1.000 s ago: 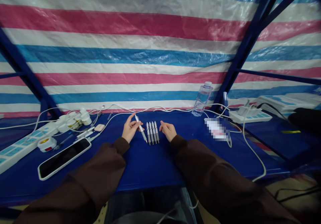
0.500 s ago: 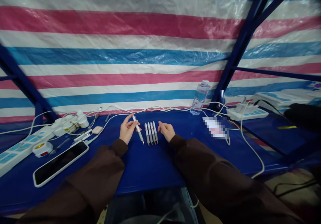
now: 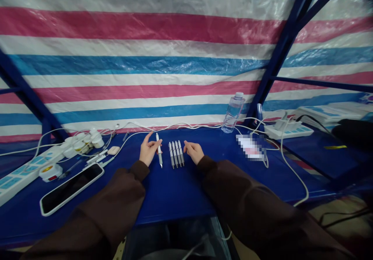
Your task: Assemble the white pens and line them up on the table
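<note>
Several white pens with grey grips (image 3: 176, 154) lie side by side on the blue tabletop (image 3: 175, 198), tips toward me. One more white pen (image 3: 159, 157) lies to their left, apart from the row and nearly parallel to it. My left hand (image 3: 148, 151) is beside this single pen, thumb across its upper part and index finger stretched away from it. The left hand's other fingers are mostly hidden. Just right of the row, my right hand (image 3: 194, 152) rests with curled fingers, and nothing shows in them.
On the left are a phone (image 3: 71, 190), a power strip (image 3: 32, 165) with plugs and a small pale case (image 3: 113, 150). A clear bottle (image 3: 232, 114) stands at the back right, near another power strip (image 3: 288, 130). White cables (image 3: 189, 126) run along the back.
The single pen has swung from a slant to nearly parallel with the row, its tip moving left. My left fingers no longer show past its right side. My right hand has stayed put.
</note>
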The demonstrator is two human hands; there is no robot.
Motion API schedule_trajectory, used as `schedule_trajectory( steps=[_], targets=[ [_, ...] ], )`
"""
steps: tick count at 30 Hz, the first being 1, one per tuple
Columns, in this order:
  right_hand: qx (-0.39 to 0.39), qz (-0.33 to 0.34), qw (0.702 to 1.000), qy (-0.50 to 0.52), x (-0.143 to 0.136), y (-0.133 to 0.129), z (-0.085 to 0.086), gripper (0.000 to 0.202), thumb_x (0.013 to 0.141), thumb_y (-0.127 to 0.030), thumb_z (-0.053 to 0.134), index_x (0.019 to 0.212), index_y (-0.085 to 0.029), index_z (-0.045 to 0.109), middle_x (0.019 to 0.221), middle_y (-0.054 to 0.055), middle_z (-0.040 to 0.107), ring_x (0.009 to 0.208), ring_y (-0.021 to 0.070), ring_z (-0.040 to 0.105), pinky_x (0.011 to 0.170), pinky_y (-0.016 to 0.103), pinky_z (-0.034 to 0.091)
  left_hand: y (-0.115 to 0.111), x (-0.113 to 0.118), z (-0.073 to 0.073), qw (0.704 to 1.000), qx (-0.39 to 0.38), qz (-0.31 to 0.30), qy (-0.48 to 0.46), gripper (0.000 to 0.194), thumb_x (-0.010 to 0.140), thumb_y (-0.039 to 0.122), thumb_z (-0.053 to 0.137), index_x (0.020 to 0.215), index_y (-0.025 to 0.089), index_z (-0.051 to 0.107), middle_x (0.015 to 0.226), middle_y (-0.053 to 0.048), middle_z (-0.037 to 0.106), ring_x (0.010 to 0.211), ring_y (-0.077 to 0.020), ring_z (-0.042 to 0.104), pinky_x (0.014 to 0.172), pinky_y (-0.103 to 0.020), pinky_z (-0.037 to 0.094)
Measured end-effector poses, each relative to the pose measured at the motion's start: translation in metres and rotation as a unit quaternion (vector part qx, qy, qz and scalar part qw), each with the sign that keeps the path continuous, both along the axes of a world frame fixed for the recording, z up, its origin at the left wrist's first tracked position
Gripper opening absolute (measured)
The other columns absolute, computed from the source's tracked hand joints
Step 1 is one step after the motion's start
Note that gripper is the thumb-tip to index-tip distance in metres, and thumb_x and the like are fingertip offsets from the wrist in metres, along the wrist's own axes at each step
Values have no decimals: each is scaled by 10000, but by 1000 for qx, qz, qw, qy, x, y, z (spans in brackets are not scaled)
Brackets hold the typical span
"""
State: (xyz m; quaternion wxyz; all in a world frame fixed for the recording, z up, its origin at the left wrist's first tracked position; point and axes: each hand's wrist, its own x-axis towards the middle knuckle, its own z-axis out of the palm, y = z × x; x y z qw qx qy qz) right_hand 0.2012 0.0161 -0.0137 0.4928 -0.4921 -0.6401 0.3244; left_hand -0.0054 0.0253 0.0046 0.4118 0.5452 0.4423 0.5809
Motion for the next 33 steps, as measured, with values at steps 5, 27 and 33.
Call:
schedule_trajectory(
  steps=[5, 27, 33],
  targets=[
    [-2, 2, 1000, -1, 0, 1, 0, 547, 790, -615, 356, 506, -173, 510, 400, -39, 336, 416, 96, 341, 443, 232, 269, 4, 0, -7, 972, 34, 80, 216, 450, 703, 445, 594, 1046, 154, 583, 475, 49, 536, 401, -125, 520, 475, -245, 426],
    [92, 245, 965, -32, -46, -127, 108, 323, 802, -395, 514, 557, -187, 483, 499, -42, 432, 453, 73, 362, 451, 217, 311, 10, 23, -13, 835, -23, 94, 542, 348, 806, 403, 448, 1069, 218, 582, 858, -82, 682, 811, -238, 621, 639, -284, 386],
    [254, 429, 866, -43, -87, -170, 164, 223, 695, -493, 588, 630, -281, 612, 574, -61, 580, 569, 80, 530, 470, 190, 396, 12, 25, -10, 837, -19, 91, 539, 330, 803, 379, 448, 1054, 229, 601, 874, -70, 684, 832, -235, 618, 653, -281, 400]
  ],
)
